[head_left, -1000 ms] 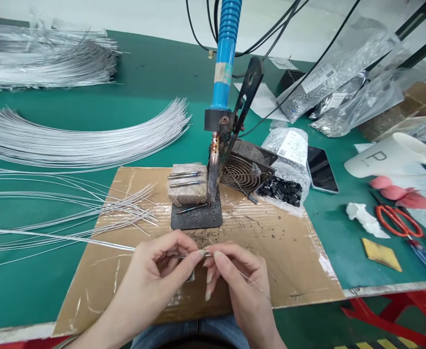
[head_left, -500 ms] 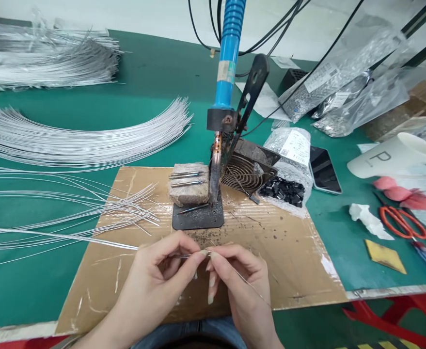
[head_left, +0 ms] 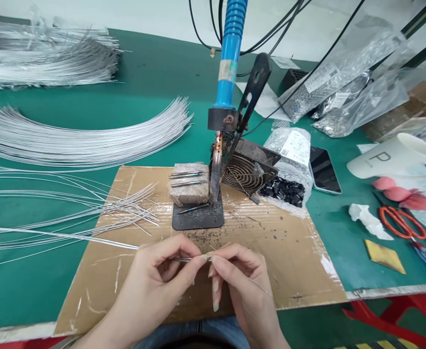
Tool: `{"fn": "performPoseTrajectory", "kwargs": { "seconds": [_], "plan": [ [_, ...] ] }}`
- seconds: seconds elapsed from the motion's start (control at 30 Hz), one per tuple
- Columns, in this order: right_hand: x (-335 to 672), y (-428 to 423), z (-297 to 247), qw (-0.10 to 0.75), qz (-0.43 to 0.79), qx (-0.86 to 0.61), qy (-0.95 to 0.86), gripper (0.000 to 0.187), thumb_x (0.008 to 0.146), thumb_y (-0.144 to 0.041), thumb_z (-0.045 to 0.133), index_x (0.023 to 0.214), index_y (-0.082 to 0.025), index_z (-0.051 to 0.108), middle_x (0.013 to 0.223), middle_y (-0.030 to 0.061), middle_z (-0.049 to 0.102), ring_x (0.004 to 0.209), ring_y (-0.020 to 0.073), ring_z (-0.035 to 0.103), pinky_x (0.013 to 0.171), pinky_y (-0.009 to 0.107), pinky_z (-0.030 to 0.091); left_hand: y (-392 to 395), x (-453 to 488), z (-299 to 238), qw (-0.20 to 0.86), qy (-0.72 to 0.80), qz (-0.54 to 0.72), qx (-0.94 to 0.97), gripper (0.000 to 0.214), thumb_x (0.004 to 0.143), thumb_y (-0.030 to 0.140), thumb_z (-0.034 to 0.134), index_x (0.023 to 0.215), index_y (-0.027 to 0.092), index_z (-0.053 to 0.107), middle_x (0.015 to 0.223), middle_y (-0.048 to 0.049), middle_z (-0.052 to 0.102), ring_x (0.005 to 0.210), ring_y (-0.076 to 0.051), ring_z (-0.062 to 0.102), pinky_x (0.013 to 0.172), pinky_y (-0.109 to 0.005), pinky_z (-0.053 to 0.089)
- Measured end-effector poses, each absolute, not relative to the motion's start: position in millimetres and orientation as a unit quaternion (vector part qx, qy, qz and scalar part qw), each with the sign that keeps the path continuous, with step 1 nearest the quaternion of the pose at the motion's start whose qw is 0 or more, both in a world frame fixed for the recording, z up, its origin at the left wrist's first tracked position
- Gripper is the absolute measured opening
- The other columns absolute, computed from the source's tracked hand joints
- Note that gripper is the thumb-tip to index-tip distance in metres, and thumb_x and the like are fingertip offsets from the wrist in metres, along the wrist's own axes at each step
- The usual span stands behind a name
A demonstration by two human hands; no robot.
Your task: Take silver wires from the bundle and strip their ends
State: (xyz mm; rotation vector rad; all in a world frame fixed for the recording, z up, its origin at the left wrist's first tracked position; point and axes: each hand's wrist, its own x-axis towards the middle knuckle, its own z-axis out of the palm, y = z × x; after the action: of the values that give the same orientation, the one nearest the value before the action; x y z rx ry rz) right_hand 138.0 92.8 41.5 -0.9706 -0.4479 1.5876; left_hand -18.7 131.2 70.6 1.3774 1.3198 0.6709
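Near the cardboard sheet's (head_left: 292, 252) front edge, the left hand (head_left: 158, 281) pinched a thin silver wire (head_left: 63, 236) between thumb and forefinger. The right hand (head_left: 240, 281) pinched its tip, fingertips of both hands nearly touching.

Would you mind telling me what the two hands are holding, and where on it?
The left hand pinches the thin silver wire near its end; the right hand grips that end from the other side.
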Motion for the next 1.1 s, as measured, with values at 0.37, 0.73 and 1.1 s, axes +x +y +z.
{"fn": "performPoseTrajectory", "kwargs": {
  "seconds": [0.37,0.73,1.1],
  "plan": [
    [138,92,41,0.575,0.682,-0.403,-0.202,0.018,0.089,-0.036,0.085,0.086,-0.018,0.084,0.067,-0.0001,0.072,0.048,0.008,0.064,0.05,0.017,0.053,129,-16,73,0.527,0.567,0.291,0.562,0.023,0.09,0.035,0.068,0.073,0.02,0.072,0.065,0.0028,0.064,0.059,-0.011,0.051,0.056,-0.023,0.036],
    [136,93,33,0.592,0.677,-0.386,-0.204,0.015,0.091,-0.033,0.083,0.085,-0.019,0.083,0.07,0.0008,0.072,0.047,0.0075,0.063,0.047,0.016,0.053,127,-25,50,0.427,0.516,0.346,0.658,0.017,0.095,0.029,0.069,0.08,0.022,0.073,0.068,0.0024,0.071,0.057,-0.011,0.063,0.049,-0.02,0.041],
    [117,92,27,0.647,0.662,-0.348,-0.148,0.012,0.092,-0.028,0.081,0.087,-0.018,0.084,0.071,0.0005,0.072,0.049,0.0065,0.061,0.045,0.012,0.056,124,-22,49,0.389,0.521,0.365,0.665,0.017,0.097,0.027,0.068,0.081,0.022,0.072,0.066,0.0042,0.071,0.055,-0.009,0.064,0.049,-0.016,0.044]
  ]
}}
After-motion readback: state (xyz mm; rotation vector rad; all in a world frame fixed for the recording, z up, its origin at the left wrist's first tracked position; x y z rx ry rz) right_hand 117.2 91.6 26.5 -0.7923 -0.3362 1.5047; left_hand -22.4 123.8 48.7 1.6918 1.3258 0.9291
